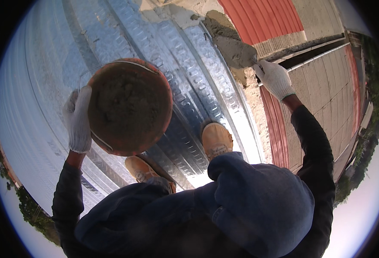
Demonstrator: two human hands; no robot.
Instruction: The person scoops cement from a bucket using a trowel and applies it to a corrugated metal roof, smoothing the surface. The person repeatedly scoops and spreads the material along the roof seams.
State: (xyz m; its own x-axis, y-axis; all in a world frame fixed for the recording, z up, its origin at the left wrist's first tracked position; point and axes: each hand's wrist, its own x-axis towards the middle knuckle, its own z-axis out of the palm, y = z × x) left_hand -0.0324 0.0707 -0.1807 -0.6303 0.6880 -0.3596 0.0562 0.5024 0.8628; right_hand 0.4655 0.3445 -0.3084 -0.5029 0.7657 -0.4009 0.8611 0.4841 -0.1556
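My left hand (80,119), in a white knit glove, grips the left side of a reddish bucket (165,84) by its rim. Grey wet mortar (131,105) lies inside the bucket, and its thin wire handle rests over the rim. Off to the right, my gloved right hand (276,79) is closed round a trowel (239,52), whose handle is mostly hidden in the fingers. The mortar-smeared blade lies against fresh mortar (218,25) on top of a narrow wall (254,101).
Ribbed metal decking (47,81) spreads under my tan shoes (217,136) and to the left. Beyond the wall, at a roof edge, are red corrugated sheets (264,19) and a grey-brown roof (327,90). Trees (357,172) stand at the far right.
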